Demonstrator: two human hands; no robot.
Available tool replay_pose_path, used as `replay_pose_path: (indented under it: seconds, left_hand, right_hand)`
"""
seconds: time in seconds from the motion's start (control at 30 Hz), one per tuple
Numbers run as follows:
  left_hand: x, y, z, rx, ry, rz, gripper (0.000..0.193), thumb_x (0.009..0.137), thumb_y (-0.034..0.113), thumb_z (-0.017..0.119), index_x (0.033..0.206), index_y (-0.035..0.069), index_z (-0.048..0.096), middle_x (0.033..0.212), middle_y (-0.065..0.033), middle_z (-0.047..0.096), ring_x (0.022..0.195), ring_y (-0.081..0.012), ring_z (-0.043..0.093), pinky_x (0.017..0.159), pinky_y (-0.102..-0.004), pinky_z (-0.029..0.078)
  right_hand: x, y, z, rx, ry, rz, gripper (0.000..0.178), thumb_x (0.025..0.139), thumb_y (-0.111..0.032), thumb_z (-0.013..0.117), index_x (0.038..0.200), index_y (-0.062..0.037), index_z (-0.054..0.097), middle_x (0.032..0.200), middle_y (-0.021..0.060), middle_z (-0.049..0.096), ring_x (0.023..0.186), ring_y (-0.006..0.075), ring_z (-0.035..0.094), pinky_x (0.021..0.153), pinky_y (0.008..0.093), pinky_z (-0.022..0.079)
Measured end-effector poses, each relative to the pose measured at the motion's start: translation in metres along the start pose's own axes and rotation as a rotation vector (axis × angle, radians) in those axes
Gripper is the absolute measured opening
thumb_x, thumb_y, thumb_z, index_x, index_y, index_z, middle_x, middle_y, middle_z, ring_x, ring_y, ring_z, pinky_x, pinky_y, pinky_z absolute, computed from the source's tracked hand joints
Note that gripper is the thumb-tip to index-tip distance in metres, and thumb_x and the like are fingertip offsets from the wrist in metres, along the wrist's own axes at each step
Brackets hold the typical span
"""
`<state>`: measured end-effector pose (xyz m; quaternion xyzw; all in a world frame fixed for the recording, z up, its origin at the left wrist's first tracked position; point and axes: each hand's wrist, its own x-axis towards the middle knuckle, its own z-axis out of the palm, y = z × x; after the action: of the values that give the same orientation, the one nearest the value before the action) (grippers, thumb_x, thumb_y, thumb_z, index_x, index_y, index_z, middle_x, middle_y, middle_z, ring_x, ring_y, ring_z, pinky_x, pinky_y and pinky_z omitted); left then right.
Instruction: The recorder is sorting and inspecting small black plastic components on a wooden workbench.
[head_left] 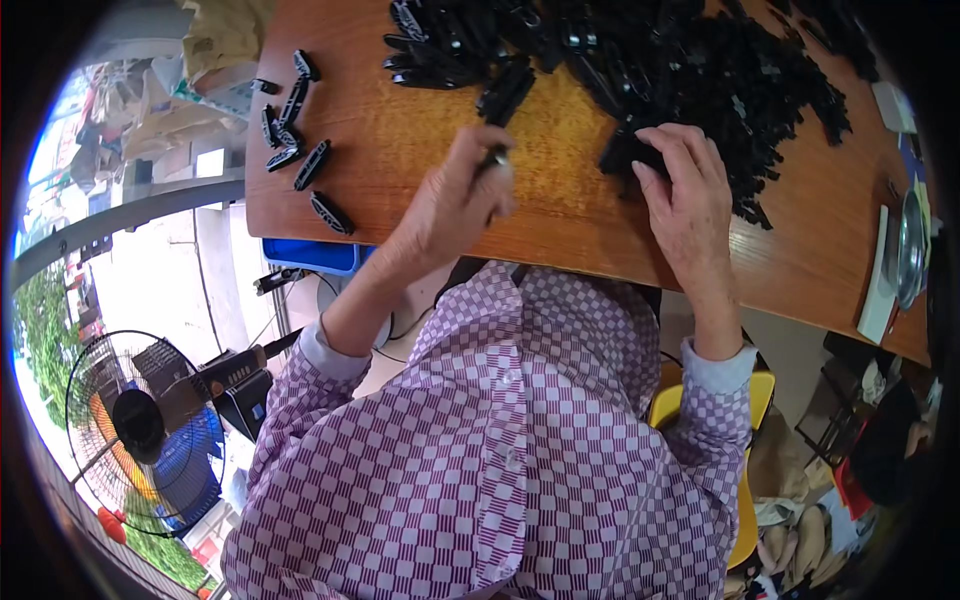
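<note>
My left hand (462, 195) is closed above the front middle of the wooden table (400, 160). Between its fingers shows part of a small black piece (495, 157) with a shiny spot; the rest is hidden. At the near edge of a large heap of black plastic pieces (690, 80), my right hand (688, 190) has its thumb and fingers curled on a black piece (622, 150). Several long, narrow black pieces (312, 165) with light ribbed sides lie loose at the table's left end. Their exact kind is too small to make out.
Under the table's left front edge is a blue plastic bin (312, 254). A standing fan (140, 425) is at the lower left, and a yellow chair (757, 400) shows beside my right arm. A round glassy object (910, 250) lies at the table's right end.
</note>
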<state>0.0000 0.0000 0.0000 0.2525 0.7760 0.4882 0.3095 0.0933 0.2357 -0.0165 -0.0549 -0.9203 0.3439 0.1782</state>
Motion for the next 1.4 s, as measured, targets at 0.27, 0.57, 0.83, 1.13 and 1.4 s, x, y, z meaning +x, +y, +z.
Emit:
replay_pose_path:
  seconds: [0.27, 0.57, 0.83, 1.13, 1.4]
  left_hand:
    - [0.048, 0.002, -0.014, 0.725, 0.261, 0.337, 0.015, 0.086, 0.013, 0.057, 0.095, 0.001, 0.051, 0.088, -0.0175, 0.058, 0.072, -0.0354, 0.061, 0.061, -0.0437, 0.049]
    - [0.06, -0.008, -0.018, 1.101, 0.23, 0.41, 0.018, 0.078, 0.004, 0.06, 0.095, 0.002, 0.057, 0.091, -0.0141, 0.059, 0.082, -0.0304, 0.065, 0.065, -0.0365, 0.056]
    - [0.028, -0.011, -0.02, 0.19, 0.328, 0.053, 0.018, 0.082, 0.017, 0.067, 0.094, 0.004, 0.06, 0.077, -0.0085, 0.062, 0.061, -0.017, 0.058, 0.052, -0.029, 0.045]
    - [0.012, -0.01, -0.005, -0.843, 0.154, 0.219, 0.016, 0.086, 0.018, 0.069, 0.091, 0.006, 0.059, 0.073, 0.0034, 0.054, 0.063, -0.0019, 0.045, 0.055, -0.0189, 0.039]
    - [0.019, -0.038, -0.009, -0.366, 0.251, 0.32, 0.018, 0.088, 0.015, 0.063, 0.095, 0.001, 0.055, 0.076, -0.002, 0.056, 0.07, -0.0075, 0.052, 0.061, -0.0236, 0.045]
  right_hand:
    - [0.02, 0.008, 0.008, -0.363, -0.025, -0.169, 0.023, 0.082, -0.006, 0.066, 0.104, -0.0048, 0.06, 0.091, 0.0032, 0.062, 0.08, 0.0205, 0.057, 0.074, 0.0322, 0.045]
    - [0.022, 0.006, -0.006, 1.135, -0.039, 0.58, 0.016, 0.088, -0.006, 0.062, 0.104, -0.002, 0.061, 0.09, 0.0079, 0.065, 0.077, 0.0128, 0.062, 0.068, 0.0236, 0.049]
    - [0.017, -0.037, 0.014, 0.911, 0.024, 0.493, 0.014, 0.089, -0.003, 0.061, 0.103, -0.002, 0.06, 0.085, 0.0048, 0.063, 0.075, 0.0118, 0.061, 0.067, 0.0231, 0.05]
    - [0.025, -0.065, 0.037, 0.704, 0.054, 0.375, 0.015, 0.088, -0.003, 0.063, 0.102, -0.0006, 0.06, 0.085, 0.0029, 0.062, 0.073, 0.0103, 0.059, 0.066, 0.0224, 0.048]
    - [0.032, -0.066, 0.055, 1.019, -0.006, 0.594, 0.017, 0.087, -0.001, 0.062, 0.104, 0.0014, 0.06, 0.088, 0.0046, 0.064, 0.073, 0.0116, 0.061, 0.067, 0.0236, 0.05]
